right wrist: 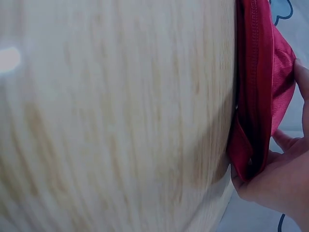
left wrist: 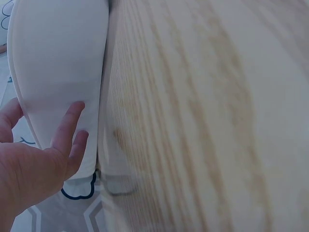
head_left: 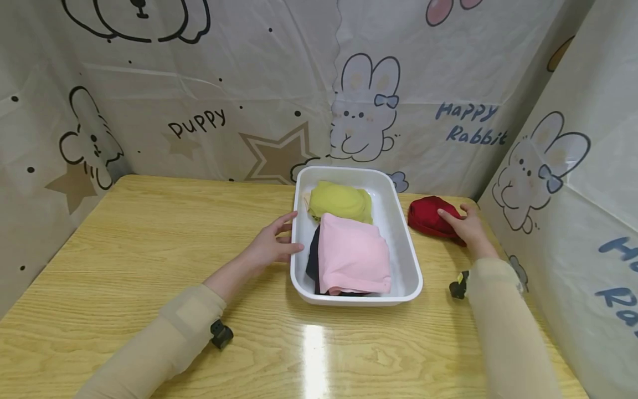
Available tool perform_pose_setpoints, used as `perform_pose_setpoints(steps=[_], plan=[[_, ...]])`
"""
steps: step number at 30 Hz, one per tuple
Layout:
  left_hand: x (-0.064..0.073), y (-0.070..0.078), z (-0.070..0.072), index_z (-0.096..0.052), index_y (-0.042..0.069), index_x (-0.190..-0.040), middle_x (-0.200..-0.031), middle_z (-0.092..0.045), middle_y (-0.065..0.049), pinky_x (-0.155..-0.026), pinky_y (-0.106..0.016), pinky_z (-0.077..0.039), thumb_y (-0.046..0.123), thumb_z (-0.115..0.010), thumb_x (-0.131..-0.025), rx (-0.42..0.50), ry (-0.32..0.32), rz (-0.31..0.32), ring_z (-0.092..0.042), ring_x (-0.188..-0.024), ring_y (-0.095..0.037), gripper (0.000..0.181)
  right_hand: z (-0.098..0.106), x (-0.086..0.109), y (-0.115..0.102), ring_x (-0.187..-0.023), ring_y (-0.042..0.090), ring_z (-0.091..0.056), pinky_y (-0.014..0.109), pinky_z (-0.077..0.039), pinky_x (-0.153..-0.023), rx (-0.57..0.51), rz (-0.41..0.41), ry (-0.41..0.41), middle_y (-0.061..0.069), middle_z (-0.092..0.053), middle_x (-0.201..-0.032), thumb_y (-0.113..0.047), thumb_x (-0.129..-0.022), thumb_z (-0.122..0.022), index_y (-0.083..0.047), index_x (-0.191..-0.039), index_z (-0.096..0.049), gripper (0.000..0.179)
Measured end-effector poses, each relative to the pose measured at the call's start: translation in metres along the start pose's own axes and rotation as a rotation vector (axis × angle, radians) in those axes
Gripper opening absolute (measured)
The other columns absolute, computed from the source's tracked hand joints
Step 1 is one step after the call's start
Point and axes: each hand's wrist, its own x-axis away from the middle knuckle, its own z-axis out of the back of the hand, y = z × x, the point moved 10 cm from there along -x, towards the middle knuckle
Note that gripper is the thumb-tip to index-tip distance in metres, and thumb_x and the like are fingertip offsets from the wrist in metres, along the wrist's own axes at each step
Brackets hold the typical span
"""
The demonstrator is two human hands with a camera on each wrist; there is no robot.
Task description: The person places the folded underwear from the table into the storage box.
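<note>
A white plastic tray (head_left: 410, 266) stands on the table with a yellow cloth bundle (head_left: 339, 200) at its far end. Nearer lies a folded pink cloth (head_left: 355, 255), partly over a black cloth (head_left: 312, 260). My left hand (head_left: 271, 242) touches the tray's left side with spread fingers; the left wrist view shows the fingertips against the outer wall (left wrist: 58, 63). Right of the tray rests a red, cap-like cloth item (head_left: 430, 215) with a stitched edge. My right hand (head_left: 468, 228) grips its right end, thumb on top and other fingers at the side and underneath.
The wooden table (head_left: 199, 221) extends left and in front of the tray. Printed cloth walls (head_left: 199, 72) rise behind and at both sides, the right one (head_left: 593, 221) close to my right arm. Each sleeve carries a small black wrist camera (head_left: 221, 334).
</note>
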Motion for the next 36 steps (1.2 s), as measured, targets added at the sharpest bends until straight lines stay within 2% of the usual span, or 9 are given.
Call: perform_pose_setpoints(steps=[11, 19, 25, 27, 30, 33, 36], plan=[[0.001, 0.001, 0.002, -0.025, 0.028, -0.150, -0.145, -0.035, -0.013, -0.077, -0.038, -0.057, 0.004, -0.069, -0.084, -0.001, 0.003, -0.005, -0.049, -0.124, -0.034, 0.083, -0.002, -0.003, 0.000, -0.138, 0.045, -0.019, 0.053, -0.021, -0.113, -0.051, -0.005, -0.010, 0.031, -0.009, -0.152, -0.052, -0.086, -0.061, 0.001, -0.150, -0.006, 0.099], [0.001, 0.000, 0.002, -0.026, 0.029, -0.149, -0.146, -0.035, -0.014, -0.077, -0.038, -0.057, 0.003, -0.069, -0.084, 0.016, 0.002, -0.001, -0.048, -0.124, -0.034, 0.082, 0.005, -0.006, 0.006, -0.133, 0.039, -0.027, 0.048, -0.027, -0.111, -0.172, -0.008, 0.062, 0.026, -0.019, -0.152, -0.039, -0.083, -0.070, -0.007, -0.151, -0.017, 0.092], [0.001, 0.000, 0.002, -0.025, 0.028, -0.150, -0.146, -0.035, -0.014, -0.077, -0.038, -0.057, 0.003, -0.069, -0.084, 0.011, 0.001, 0.001, -0.048, -0.125, -0.034, 0.082, 0.006, -0.004, 0.006, -0.129, 0.033, -0.029, 0.045, -0.029, -0.111, -0.227, -0.010, 0.059, 0.022, -0.021, -0.151, -0.039, -0.081, -0.073, -0.011, -0.150, -0.021, 0.091], [0.000, 0.000, 0.001, -0.025, 0.028, -0.150, -0.145, -0.035, -0.013, -0.077, -0.038, -0.057, 0.003, -0.069, -0.084, 0.009, -0.002, 0.003, -0.048, -0.125, -0.034, 0.083, 0.005, -0.003, 0.006, -0.125, 0.030, -0.034, 0.041, -0.034, -0.107, -0.221, -0.010, 0.056, 0.021, -0.025, -0.149, -0.040, -0.081, -0.073, -0.014, -0.150, -0.022, 0.090], [0.000, 0.000, 0.000, -0.025, 0.028, -0.149, -0.145, -0.036, -0.012, -0.077, -0.038, -0.057, 0.003, -0.069, -0.084, 0.010, -0.003, 0.005, -0.048, -0.125, -0.033, 0.083, 0.005, -0.002, 0.006, -0.114, 0.024, -0.043, 0.028, -0.043, -0.094, -0.209, 0.000, 0.057, 0.021, -0.033, -0.143, -0.042, -0.080, -0.073, -0.017, -0.150, -0.023, 0.090], [-0.001, -0.001, 0.000, -0.025, 0.028, -0.149, -0.145, -0.036, -0.013, -0.078, -0.038, -0.056, 0.003, -0.069, -0.084, 0.006, -0.004, 0.000, -0.048, -0.125, -0.033, 0.083, 0.006, 0.000, 0.005, -0.105, 0.018, -0.047, 0.018, -0.043, -0.081, -0.215, 0.012, 0.069, 0.020, -0.037, -0.140, -0.042, -0.079, -0.074, -0.019, -0.150, -0.025, 0.089], [-0.001, -0.001, 0.001, -0.026, 0.028, -0.149, -0.145, -0.036, -0.012, -0.078, -0.038, -0.056, 0.004, -0.070, -0.084, 0.005, -0.002, 0.002, -0.048, -0.125, -0.033, 0.083, 0.008, 0.000, 0.005, -0.097, 0.012, -0.050, 0.016, -0.044, -0.076, -0.244, 0.010, 0.083, 0.020, -0.040, -0.139, -0.042, -0.077, -0.076, -0.023, -0.148, -0.028, 0.088]])
